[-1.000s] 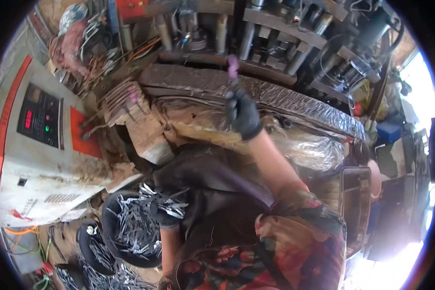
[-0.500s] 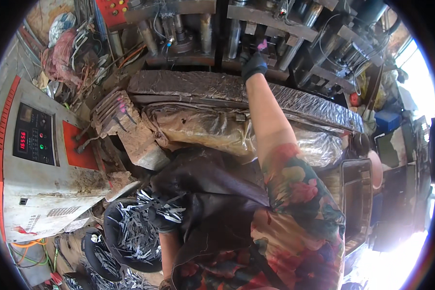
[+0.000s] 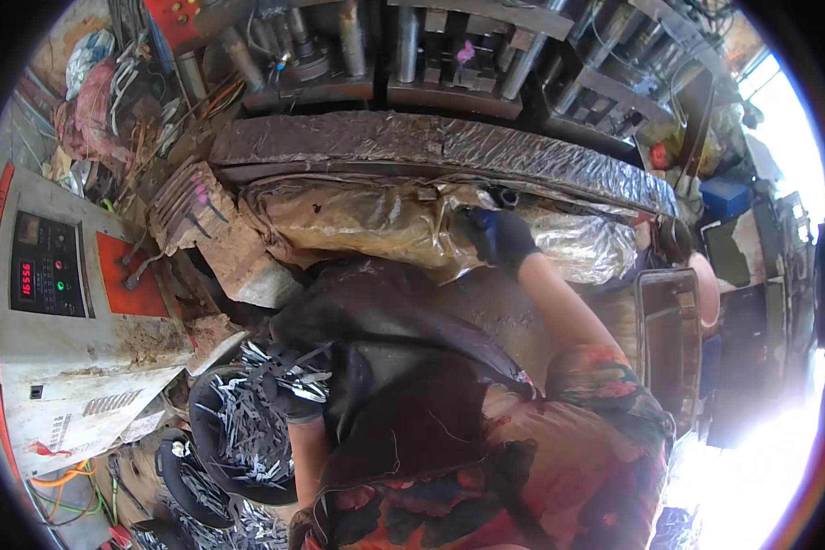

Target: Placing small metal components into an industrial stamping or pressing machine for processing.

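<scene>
Reddish bundle (image 3: 92, 112) far left, orange cable (image 3: 60, 479) near left; blue box (image 3: 724, 197) far right, pale pink rounded object (image 3: 706, 290) nearer.

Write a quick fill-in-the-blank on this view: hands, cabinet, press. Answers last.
1. The left hand is at a round tub of metal strips; the tub is coloured ____.
2. The right hand is covered by a dark ____.
3. On the pale cabinet, the lit digits of the display glow ____.
4. Among the metal blocks of the press, the bright small piece is coloured ____.

Missing words: black; glove; red; pink.
</scene>
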`<state>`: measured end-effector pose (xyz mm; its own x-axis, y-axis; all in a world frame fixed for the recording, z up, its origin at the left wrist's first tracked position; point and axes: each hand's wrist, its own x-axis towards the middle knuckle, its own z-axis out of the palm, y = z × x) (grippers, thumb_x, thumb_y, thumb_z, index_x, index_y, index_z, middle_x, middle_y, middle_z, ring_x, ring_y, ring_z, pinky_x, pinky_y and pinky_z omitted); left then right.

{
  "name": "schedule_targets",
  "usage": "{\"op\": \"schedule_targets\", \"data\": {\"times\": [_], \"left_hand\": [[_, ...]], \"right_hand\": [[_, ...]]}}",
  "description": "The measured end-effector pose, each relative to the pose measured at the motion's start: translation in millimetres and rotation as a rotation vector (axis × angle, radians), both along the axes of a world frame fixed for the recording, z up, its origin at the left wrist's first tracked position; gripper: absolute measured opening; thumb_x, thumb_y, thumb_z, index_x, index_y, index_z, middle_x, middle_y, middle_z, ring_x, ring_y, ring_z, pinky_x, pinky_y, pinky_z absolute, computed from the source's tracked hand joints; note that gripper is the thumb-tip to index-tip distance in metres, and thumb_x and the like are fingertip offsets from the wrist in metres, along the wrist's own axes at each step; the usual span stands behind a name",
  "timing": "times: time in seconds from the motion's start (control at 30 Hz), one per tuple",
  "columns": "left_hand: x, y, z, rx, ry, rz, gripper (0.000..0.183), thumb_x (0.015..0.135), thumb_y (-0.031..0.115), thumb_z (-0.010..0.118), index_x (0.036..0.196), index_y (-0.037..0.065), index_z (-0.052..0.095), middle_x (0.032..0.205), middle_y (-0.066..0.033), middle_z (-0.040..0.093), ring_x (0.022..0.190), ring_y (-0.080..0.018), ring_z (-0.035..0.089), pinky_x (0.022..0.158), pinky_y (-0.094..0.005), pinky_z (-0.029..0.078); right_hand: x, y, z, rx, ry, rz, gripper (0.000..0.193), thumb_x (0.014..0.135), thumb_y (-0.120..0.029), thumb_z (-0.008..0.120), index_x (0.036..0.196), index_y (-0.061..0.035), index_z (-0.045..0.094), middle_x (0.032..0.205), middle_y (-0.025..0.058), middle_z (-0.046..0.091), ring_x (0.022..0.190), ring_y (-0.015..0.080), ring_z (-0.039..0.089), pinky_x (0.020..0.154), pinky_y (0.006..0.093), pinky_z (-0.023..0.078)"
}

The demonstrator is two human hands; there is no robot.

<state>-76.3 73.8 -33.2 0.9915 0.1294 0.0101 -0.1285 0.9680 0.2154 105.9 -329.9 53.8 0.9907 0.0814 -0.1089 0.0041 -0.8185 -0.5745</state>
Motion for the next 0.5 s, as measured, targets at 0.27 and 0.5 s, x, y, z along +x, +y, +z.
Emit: {"op": "schedule_targets", "data": {"times": [0.27,0.5], "left_hand": [[0,4,-15,0.07,0.071,-0.048,0.044,0.09,0.027,0.07,0.127,0.013,0.052,0.105,-0.0054,0.061,0.096,-0.0216,0.061,0.089,-0.0451,0.054],[7,36,-58,0.093,0.091,-0.149,0.038,0.093,0.027,0.068,0.122,0.009,0.053,0.105,-0.0039,0.062,0.097,-0.0196,0.063,0.096,-0.0432,0.052]], "right_hand": [[9,-69,25,1.091,0.066,-0.334,0.033,0.103,-0.027,0.047,0.115,-0.0024,0.066,0.09,0.0142,0.074,0.062,0.021,0.069,0.046,0.0287,0.046],[96,-258,39,1.555,-0.263,-0.72,0.051,0.101,-0.053,0.051,0.118,-0.0054,0.061,0.089,0.0127,0.064,0.077,0.02,0.062,0.064,0.0309,0.053]]}}
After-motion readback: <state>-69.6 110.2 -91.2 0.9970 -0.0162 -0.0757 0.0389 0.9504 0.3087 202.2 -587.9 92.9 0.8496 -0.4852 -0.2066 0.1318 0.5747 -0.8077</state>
